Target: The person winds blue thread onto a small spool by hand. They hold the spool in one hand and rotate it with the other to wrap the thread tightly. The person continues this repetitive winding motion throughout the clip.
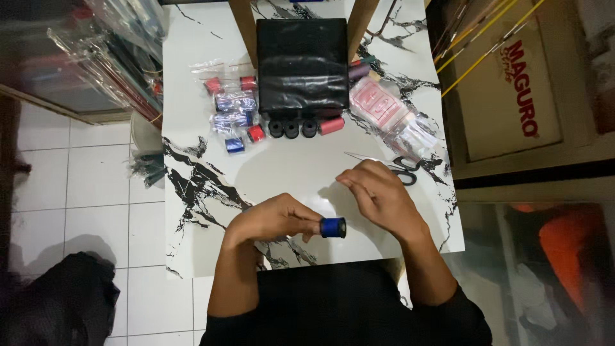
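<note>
While the left hand [272, 221] lies over the tabletop [288, 170] near its front edge, its fingers are closed on a small blue spool [333, 227], which sits at the fingertips with its dark open end turned toward the person's right; the spool is held just above the marble-patterned white surface, a little in from the front edge and near the middle of its width. Just beside it, the right hand [383, 195] hovers with its fingers curled and their tips drawn together toward the thumb as if pinching something fine, though whether anything lies between them is too small to tell; this hand does not touch the spool. Behind the right hand, a pair of black-handled scissors [400, 168] lies on the tabletop toward the right edge, blades pointing left. A black box [302, 64] stands at the middle of the back edge, between two wooden legs. Along the box's front stand three black spools [292, 128] in a row, with a red spool [332, 125] lying on its side just to their right. Left of the box lie clear bags holding more blue and red spools [234, 112], and a loose red one and a loose blue one rest beside them. Right of the box, clear packets with pink contents [384, 109] spread toward the right edge
</note>
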